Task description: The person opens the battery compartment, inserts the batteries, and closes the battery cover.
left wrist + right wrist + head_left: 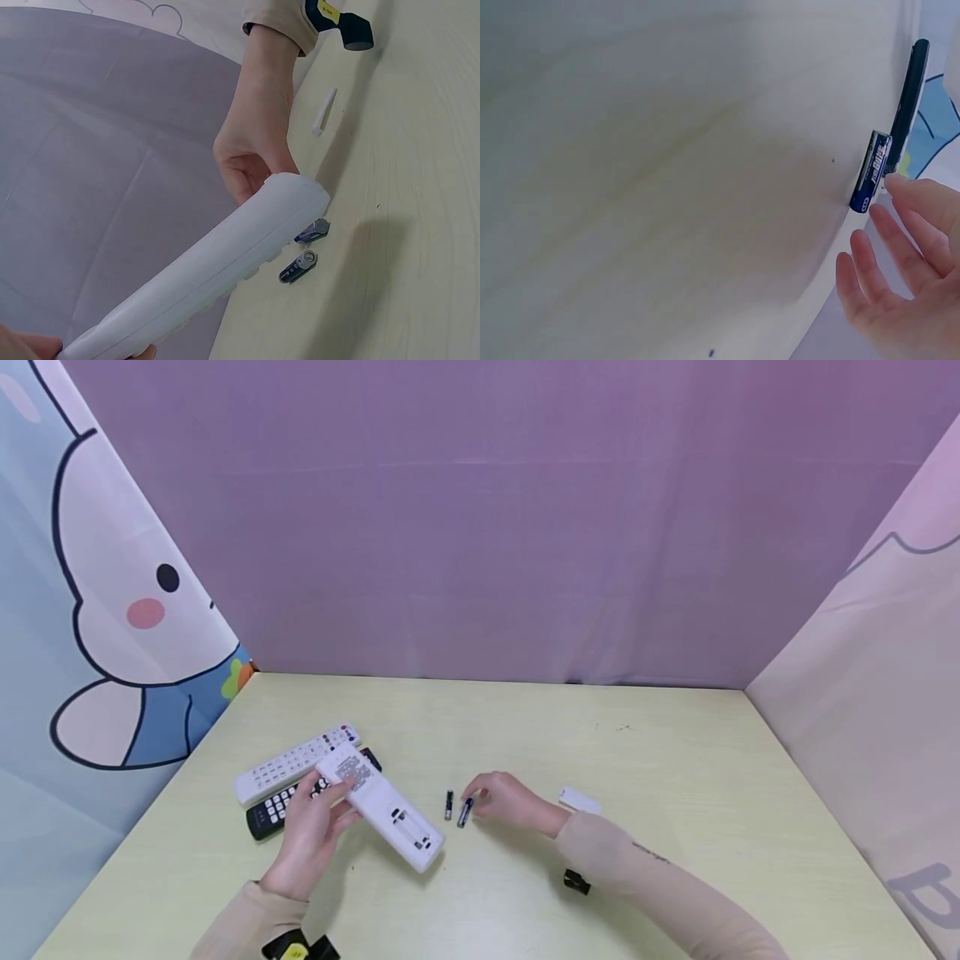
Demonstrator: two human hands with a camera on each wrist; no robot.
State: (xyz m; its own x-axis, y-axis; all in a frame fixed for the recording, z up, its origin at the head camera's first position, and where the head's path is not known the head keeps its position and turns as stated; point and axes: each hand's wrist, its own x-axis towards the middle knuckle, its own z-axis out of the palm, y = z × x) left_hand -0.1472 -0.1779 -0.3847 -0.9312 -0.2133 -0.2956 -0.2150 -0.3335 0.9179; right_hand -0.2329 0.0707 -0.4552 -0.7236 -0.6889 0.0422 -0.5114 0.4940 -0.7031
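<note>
A white remote control (382, 806) is gripped by my left hand (311, 835), back side up, with its battery compartment (412, 831) uncovered and no battery inside. It is tilted above the table. My right hand (510, 800) has its thumb and index finger pinched at the end of a dark blue battery (465, 812), which lies slanted near the table. In the right wrist view the thumb tip (895, 184) meets this battery's (871, 172) side, while the other fingers spread loosely. A second battery (448, 805) lies just left of it.
Another white remote (292, 764) and a black remote (273, 812) lie at the left, partly behind my left hand. A small white cover (580, 801) rests beyond my right forearm. Fabric walls (480, 527) enclose the table (675, 752) at the back and sides.
</note>
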